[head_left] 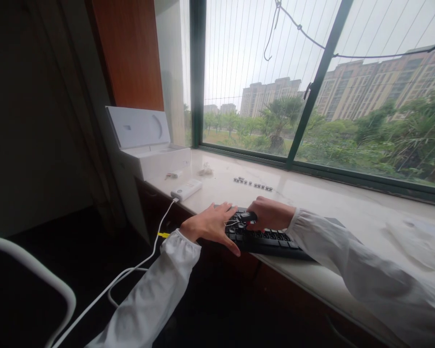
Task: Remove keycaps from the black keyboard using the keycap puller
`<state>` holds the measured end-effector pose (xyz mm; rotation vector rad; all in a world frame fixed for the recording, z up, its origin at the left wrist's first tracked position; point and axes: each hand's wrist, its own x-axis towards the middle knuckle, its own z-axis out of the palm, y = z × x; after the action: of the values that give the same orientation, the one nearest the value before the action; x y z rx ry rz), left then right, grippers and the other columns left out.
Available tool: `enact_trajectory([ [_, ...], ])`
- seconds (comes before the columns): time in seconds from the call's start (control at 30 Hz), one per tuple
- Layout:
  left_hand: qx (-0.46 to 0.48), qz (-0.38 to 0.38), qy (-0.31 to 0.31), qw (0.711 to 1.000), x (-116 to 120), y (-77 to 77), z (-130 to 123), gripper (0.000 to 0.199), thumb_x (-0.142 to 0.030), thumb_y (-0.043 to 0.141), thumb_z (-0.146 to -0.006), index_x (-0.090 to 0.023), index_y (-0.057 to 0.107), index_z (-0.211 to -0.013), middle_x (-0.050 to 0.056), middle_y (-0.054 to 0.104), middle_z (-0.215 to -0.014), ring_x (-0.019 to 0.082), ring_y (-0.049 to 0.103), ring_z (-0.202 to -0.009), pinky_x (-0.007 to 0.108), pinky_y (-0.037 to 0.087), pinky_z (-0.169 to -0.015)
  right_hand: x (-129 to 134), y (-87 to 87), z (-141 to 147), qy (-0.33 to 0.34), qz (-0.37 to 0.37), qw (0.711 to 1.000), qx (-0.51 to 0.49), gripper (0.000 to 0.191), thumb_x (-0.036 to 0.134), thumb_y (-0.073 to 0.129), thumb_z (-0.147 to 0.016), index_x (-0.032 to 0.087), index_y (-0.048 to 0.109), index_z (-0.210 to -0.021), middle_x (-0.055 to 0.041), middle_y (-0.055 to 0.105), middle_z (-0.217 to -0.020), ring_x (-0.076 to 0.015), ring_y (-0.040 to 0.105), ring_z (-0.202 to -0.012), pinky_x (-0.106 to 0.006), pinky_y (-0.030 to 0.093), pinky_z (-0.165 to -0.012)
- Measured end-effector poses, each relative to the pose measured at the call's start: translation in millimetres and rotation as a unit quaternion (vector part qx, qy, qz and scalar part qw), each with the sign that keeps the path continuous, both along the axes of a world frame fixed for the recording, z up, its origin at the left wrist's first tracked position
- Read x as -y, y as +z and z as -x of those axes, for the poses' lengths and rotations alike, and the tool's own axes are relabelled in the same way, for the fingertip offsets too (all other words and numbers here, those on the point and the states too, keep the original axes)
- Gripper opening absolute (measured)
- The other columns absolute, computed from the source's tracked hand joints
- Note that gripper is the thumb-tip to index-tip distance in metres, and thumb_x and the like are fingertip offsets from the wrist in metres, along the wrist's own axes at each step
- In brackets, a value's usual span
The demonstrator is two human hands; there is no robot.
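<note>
A black keyboard (275,246) lies at the front edge of the white sill, and part of its key area shows bare switch spots. My left hand (213,224) rests over its left end, fingers spread and thumb along the front edge. In my right hand (270,212) is a keycap puller (248,216) with a black handle and thin wire loops, closed in my fingers. Its wire end is down at the keys on the left part of the keyboard. Several removed keycaps (253,183) lie in a row behind the keyboard.
An open white box (165,159) stands at the back left. Before it lie a white power bank (186,189) with a white cable (159,227), and a crumpled wrapper (205,169). Clear plastic (420,241) lies on the right. A window (253,72) rises behind the sill.
</note>
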<state>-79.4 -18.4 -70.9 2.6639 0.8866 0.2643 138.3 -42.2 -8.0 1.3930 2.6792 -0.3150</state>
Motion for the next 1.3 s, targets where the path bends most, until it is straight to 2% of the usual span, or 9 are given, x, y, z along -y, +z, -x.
enact_trajectory([
  [0.23, 0.025, -0.018, -0.012, 0.999, -1, -4.3, -1, 0.122, -0.082, 0.069, -0.051, -0.028, 0.024, -0.150, 0.012, 0.030, -0.155, 0.039, 0.023, -0.143, 0.051, 0.013, -0.119, 0, 6.1, 6, -0.005, 0.011, 1.000, 0.012, 0.019, 0.030, 0.061, -0.075, 0.015, 0.073, -0.073, -0.0029, 0.068, -0.056, -0.0123, 0.062, -0.056, -0.019, 0.040, -0.054],
  [0.37, 0.023, -0.022, -0.012, 0.999, 0, -5.2, 0, 0.122, -0.085, 0.066, -0.051, -0.027, 0.024, -0.150, 0.013, 0.027, -0.156, 0.039, 0.022, -0.144, 0.052, 0.013, -0.118, 0, 4.6, 6, -0.008, 0.002, 1.000, 0.009, 0.021, 0.031, 0.062, -0.075, 0.016, 0.074, -0.079, -0.0020, 0.068, -0.056, -0.0125, 0.062, -0.058, -0.019, 0.041, -0.055],
  [0.57, 0.000, -0.007, 0.005, 1.000, 1, -6.6, 0, 0.127, -0.089, 0.061, -0.051, -0.022, 0.020, -0.152, 0.017, 0.016, -0.159, 0.040, 0.013, -0.146, 0.052, 0.016, -0.118, 1, 1.2, 4, 0.008, -0.020, 1.000, 0.019, 0.019, 0.031, 0.061, -0.074, 0.016, 0.072, -0.076, -0.0012, 0.067, -0.054, -0.0119, 0.061, -0.056, -0.020, 0.039, -0.054],
  [0.87, 0.008, -0.011, -0.002, 1.000, -2, -11.1, 1, 0.128, -0.089, 0.061, -0.051, -0.022, 0.018, -0.152, 0.016, 0.018, -0.158, 0.039, 0.017, -0.145, 0.050, 0.023, -0.116, 5, 3.0, 7, -0.008, -0.030, 0.999, 0.025, 0.019, 0.032, 0.062, -0.073, 0.015, 0.071, -0.074, -0.0011, 0.065, -0.051, -0.0126, 0.061, -0.053, -0.020, 0.039, -0.052],
  [1.13, 0.013, -0.013, -0.009, 1.000, -6, -15.9, 1, 0.127, -0.087, 0.062, -0.053, -0.022, 0.017, -0.152, 0.015, 0.015, -0.159, 0.038, 0.013, -0.146, 0.049, 0.020, -0.118, 7, 4.7, 6, -0.041, 0.003, 0.999, -0.005, 0.019, 0.029, 0.062, -0.073, 0.016, 0.075, -0.077, -0.0028, 0.069, -0.056, -0.0131, 0.065, -0.059, -0.018, 0.042, -0.055],
  [1.3, 0.008, 0.001, -0.004, 1.000, -6, -14.8, 2, 0.130, -0.088, 0.062, -0.051, -0.022, 0.015, -0.152, 0.015, 0.012, -0.160, 0.037, 0.009, -0.147, 0.049, 0.019, -0.119, 4, 2.5, 8, -0.028, -0.004, 1.000, 0.002, 0.019, 0.029, 0.062, -0.073, 0.016, 0.075, -0.075, -0.0031, 0.069, -0.056, -0.0131, 0.066, -0.059, -0.018, 0.043, -0.055],
])
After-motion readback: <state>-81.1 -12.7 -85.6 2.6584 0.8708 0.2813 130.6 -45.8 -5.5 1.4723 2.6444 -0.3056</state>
